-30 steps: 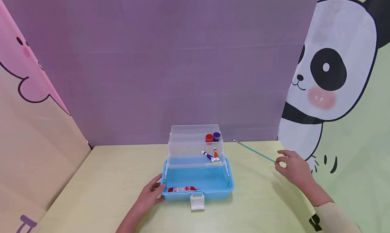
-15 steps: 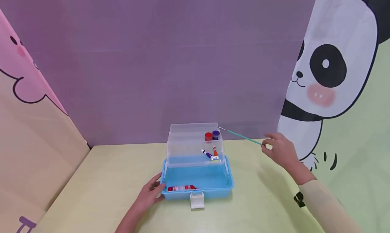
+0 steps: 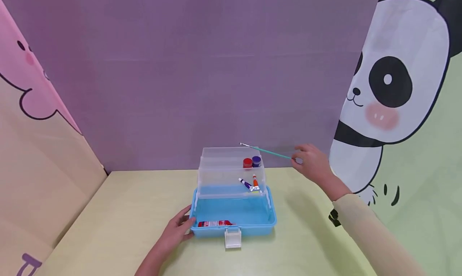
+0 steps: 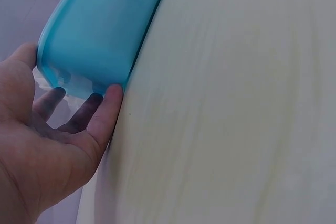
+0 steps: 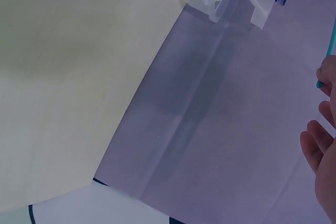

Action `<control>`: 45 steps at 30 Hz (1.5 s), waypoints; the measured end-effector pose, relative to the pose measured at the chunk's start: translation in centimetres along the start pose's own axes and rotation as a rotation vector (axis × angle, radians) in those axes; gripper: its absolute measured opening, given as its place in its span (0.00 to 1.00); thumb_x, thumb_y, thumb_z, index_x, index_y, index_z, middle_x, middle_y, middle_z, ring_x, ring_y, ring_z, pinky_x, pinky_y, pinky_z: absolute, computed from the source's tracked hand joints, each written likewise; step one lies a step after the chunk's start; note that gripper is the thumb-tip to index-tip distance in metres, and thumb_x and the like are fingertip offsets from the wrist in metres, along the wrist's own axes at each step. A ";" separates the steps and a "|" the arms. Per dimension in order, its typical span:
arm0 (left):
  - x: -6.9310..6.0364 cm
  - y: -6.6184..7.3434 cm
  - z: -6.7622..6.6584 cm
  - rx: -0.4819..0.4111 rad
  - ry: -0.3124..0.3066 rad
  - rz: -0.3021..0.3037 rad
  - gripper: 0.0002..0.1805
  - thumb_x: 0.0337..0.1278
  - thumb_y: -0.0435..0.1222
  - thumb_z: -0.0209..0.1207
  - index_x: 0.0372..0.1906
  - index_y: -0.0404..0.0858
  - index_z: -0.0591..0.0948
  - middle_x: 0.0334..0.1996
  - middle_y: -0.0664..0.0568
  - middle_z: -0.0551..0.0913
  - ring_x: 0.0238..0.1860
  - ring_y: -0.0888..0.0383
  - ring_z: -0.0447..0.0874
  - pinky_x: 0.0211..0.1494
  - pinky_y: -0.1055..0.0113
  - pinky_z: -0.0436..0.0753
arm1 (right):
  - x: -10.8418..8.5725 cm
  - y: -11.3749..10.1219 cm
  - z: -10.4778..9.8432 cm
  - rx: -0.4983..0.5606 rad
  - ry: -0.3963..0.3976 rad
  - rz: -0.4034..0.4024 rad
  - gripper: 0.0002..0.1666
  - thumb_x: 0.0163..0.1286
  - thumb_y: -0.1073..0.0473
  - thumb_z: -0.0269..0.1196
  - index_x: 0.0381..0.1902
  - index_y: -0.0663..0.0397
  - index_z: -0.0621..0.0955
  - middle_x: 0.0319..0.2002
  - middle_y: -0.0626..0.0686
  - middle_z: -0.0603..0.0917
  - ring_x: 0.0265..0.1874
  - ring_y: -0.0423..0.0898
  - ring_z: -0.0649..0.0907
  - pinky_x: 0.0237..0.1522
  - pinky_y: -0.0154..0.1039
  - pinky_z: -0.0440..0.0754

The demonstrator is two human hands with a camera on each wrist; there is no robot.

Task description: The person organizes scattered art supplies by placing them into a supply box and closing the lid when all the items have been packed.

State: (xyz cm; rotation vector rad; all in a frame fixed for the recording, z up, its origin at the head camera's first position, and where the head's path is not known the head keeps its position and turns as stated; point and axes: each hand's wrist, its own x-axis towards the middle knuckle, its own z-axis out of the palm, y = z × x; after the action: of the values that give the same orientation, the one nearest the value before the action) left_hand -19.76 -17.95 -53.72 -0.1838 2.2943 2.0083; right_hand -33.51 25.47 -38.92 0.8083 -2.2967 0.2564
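Observation:
My right hand (image 3: 313,165) pinches a paintbrush (image 3: 270,151) by the end of its teal handle, its bristle end pointing left above the box's upper tray. In the right wrist view the paintbrush (image 5: 332,40) shows at the right edge. A light blue storage box (image 3: 252,230) stands open on the table, clear tiered trays (image 3: 216,179) raised behind it. My left hand (image 3: 176,231) holds its left end, thumb at the rim, fingers against the outer side. Inside lies a red bottle (image 3: 215,223). The trays carry a purple paint tube (image 3: 246,184), an orange paint tube (image 3: 255,181) and red (image 3: 247,163) and dark blue paint jars (image 3: 256,161).
The pale table (image 3: 144,195) spreads on both sides of the box. A white latch (image 3: 233,239) hangs from its front. Behind the table rises a purple backdrop (image 3: 162,87), with a panda print (image 3: 390,83) on the right and a pink printed figure (image 3: 37,91) on the left.
My right hand has moved left and up, bringing the paintbrush from the box's right side to above the upper tray. The left hand and the box have stayed put.

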 end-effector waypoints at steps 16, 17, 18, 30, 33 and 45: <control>0.1 0.1 0.0 0.002 0.003 -0.009 0.32 0.69 0.40 0.56 0.74 0.40 0.62 0.55 0.36 0.73 0.51 0.44 0.78 0.46 0.50 0.84 | 5.4 -1.7 2.0 0.004 -0.148 0.036 0.05 0.61 0.58 0.68 0.29 0.52 0.89 0.47 0.55 0.84 0.46 0.54 0.79 0.41 0.48 0.84; 0.1 0.2 0.0 0.000 0.005 -0.010 0.32 0.69 0.40 0.57 0.73 0.40 0.62 0.55 0.36 0.73 0.51 0.44 0.77 0.46 0.50 0.84 | 5.8 -1.8 2.1 0.003 -0.153 0.035 0.05 0.61 0.57 0.68 0.29 0.52 0.89 0.47 0.55 0.84 0.46 0.54 0.79 0.41 0.48 0.84; 0.1 0.2 -0.1 0.001 0.007 -0.011 0.32 0.69 0.40 0.57 0.74 0.41 0.62 0.55 0.36 0.73 0.51 0.44 0.77 0.46 0.50 0.84 | 6.1 -2.1 2.2 0.003 -0.159 0.035 0.06 0.61 0.57 0.68 0.29 0.52 0.89 0.47 0.55 0.84 0.46 0.54 0.79 0.42 0.48 0.84; 0.2 -0.1 0.0 0.002 0.010 -0.029 0.33 0.68 0.43 0.57 0.74 0.42 0.62 0.56 0.37 0.73 0.51 0.45 0.77 0.46 0.51 0.84 | 8.9 -3.8 4.0 -0.017 -0.223 0.019 0.06 0.62 0.56 0.67 0.29 0.50 0.89 0.47 0.54 0.83 0.49 0.52 0.78 0.40 0.44 0.85; 0.2 -0.1 -0.1 -0.004 0.015 -0.023 0.33 0.68 0.43 0.57 0.74 0.41 0.62 0.55 0.37 0.73 0.51 0.46 0.77 0.46 0.51 0.84 | 9.5 -4.2 4.6 -0.012 -0.253 0.045 0.07 0.63 0.56 0.66 0.29 0.50 0.89 0.48 0.53 0.83 0.50 0.52 0.77 0.40 0.44 0.85; 0.1 -0.3 0.1 -0.022 0.012 -0.011 0.32 0.69 0.40 0.57 0.74 0.41 0.62 0.55 0.38 0.73 0.50 0.46 0.77 0.46 0.49 0.84 | 11.0 -5.8 6.3 -0.017 -0.383 0.068 0.08 0.65 0.56 0.63 0.32 0.48 0.89 0.50 0.52 0.82 0.53 0.50 0.77 0.46 0.45 0.83</control>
State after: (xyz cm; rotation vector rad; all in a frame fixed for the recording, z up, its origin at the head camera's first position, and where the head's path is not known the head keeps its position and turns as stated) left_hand -19.77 -17.87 -53.99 -0.2096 2.2735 2.0337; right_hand -39.68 13.20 -36.62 0.8278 -2.6836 0.1181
